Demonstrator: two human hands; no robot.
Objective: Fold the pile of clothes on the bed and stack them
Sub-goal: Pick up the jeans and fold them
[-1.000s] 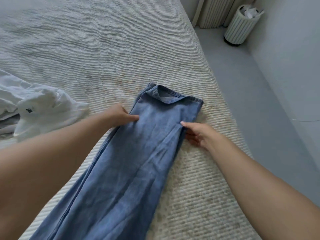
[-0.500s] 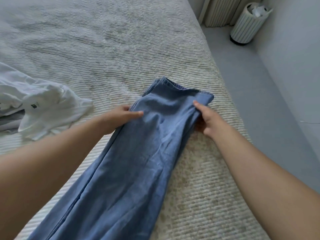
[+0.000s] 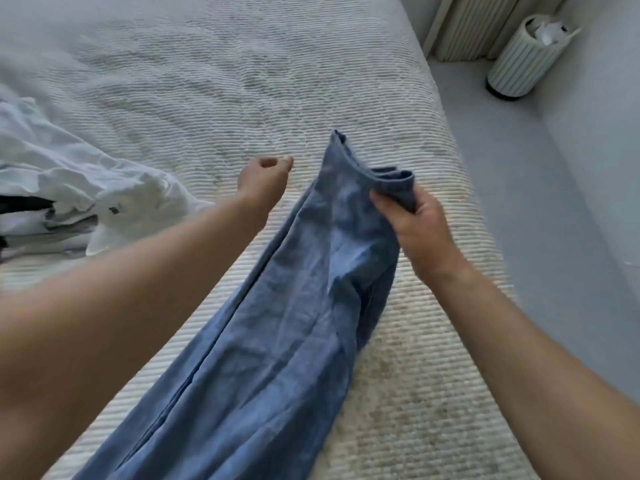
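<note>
Our right hand pinches the far end of the jeans, lifting it off the bed, probably to fold it near; our left hand hovers loosely curled, holding nothing.

Left hand: raised, fingers loosely curled, holding nothing.
Right hand: fingers and thumb pinching bunched cloth.

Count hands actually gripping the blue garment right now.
1. The right hand has a grip on the blue garment at its bunched far end, lifting it off the bed. The left hand hangs beside it, loosely curled, holding nothing.
</note>
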